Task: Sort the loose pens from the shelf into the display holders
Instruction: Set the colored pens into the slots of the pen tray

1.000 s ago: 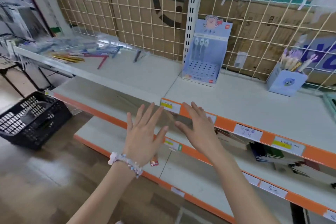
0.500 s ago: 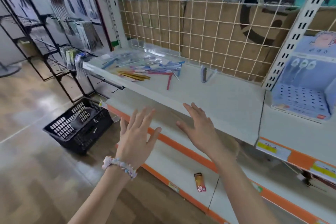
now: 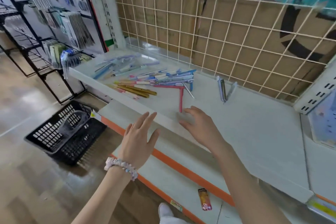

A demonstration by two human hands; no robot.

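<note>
Loose pens (image 3: 145, 82) on shelf (image 3: 245, 123), just beyond both open hands (image 3: 169, 132)

The shelf (image 3: 245, 132) has a big bare patch in front and to the right, so a hand can slide in there. A pile of pens (image 3: 151, 80) fills the left part. A pink pen (image 3: 180, 99) sticks out toward the front edge. Two pens (image 3: 223, 88) lie alone farther right. The wire grid (image 3: 227, 38) shuts off the back. On the floor, a black basket (image 3: 67, 132) sits to the left.

No legible text; shelf-edge label (image 3: 320, 208) blurred.
</note>
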